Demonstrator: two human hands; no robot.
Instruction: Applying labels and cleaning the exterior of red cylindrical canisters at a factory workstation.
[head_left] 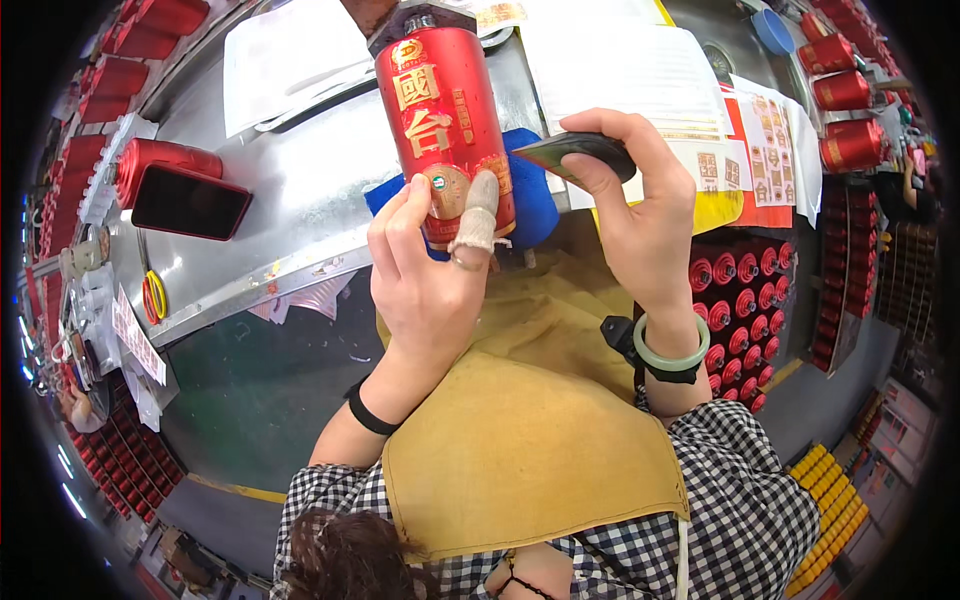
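Observation:
A red bottle [441, 105] with gold lettering lies on a blue pad [535, 190] at the metal table's near edge, its neck pointing away from me. My left hand [430, 270] grips its lower end, fingers on the left side and thumb on the right. A grey cloth finger sleeve [479, 212] covers that thumb, which presses beside a round gold mark near the base. To the bottle's right, my right hand [645, 195] pinches a thin dark scraper [583, 155] between thumb and fingers. The scraper's pointed edge is near the bottle; whether they touch, I cannot tell.
A phone [190, 203] leans against another red bottle [165, 160] on the left. Yellow-handled scissors [154, 295] lie at the table edge. Paper sheets [630, 85] and gold decal sheets [770, 150] cover the right side. Several red bottles [745, 300] stand in rows below.

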